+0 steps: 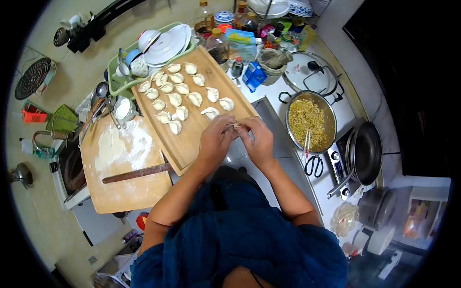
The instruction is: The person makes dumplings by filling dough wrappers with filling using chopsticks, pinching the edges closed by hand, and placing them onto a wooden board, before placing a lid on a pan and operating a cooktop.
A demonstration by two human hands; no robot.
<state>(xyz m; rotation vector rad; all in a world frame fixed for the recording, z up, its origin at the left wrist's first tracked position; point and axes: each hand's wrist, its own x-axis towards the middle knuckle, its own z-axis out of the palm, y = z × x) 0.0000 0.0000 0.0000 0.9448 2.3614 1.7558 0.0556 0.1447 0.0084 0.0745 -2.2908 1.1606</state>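
Note:
My left hand [215,140] and my right hand [258,140] meet in front of my body, close to the near right edge of a wooden tray [192,139]. Their fingertips pinch together on a small pale dumpling [236,126], mostly hidden by the fingers. Rows of folded white dumplings [194,99] lie on the tray. Left of it, a floured wooden board [120,197] carries a flattened piece of dough [111,146], loose flour [139,139] and a dark rolling pin [137,173].
To the right stand a pan of chopped filling [307,115] with chopsticks, black scissors [314,166], a glass lid [309,72] and stacked frying pans [367,153]. Behind the tray are a green dish rack [115,86], bottles [217,45] and a stone mortar [272,72].

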